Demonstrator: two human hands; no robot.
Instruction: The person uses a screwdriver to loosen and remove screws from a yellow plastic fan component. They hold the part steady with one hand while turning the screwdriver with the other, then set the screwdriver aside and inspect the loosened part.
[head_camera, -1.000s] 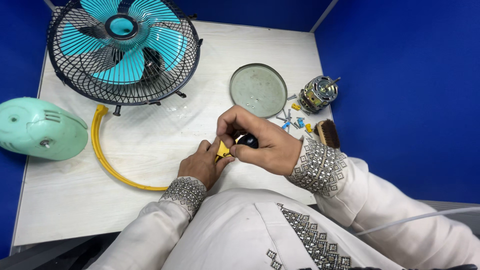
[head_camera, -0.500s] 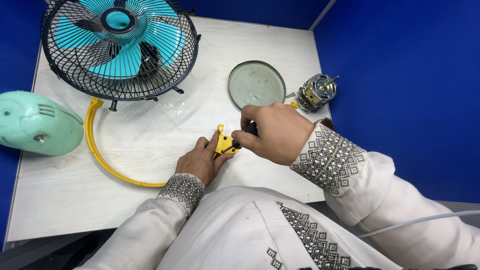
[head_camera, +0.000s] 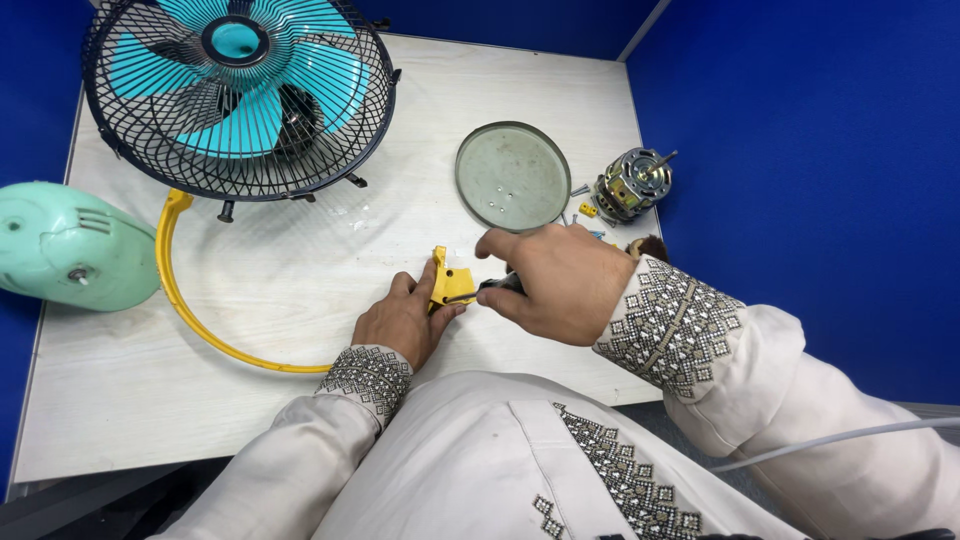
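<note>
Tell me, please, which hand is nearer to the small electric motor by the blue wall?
Right. The right hand lies just below and left of the motor, apart from it; the left hand sits farther left, holding the yellow bracket.

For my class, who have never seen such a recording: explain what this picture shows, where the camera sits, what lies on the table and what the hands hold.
The camera sits on a person's head and looks down at their own two bare hands; no machine is involved. The left hand steadies a small yellow bracket. The right hand holds a dark-handled tool against it. On the pale table lie a caged fan with teal blades, a curved yellow stand bar, a mint green housing, a round grey plate, a small motor and some loose screws.
</note>
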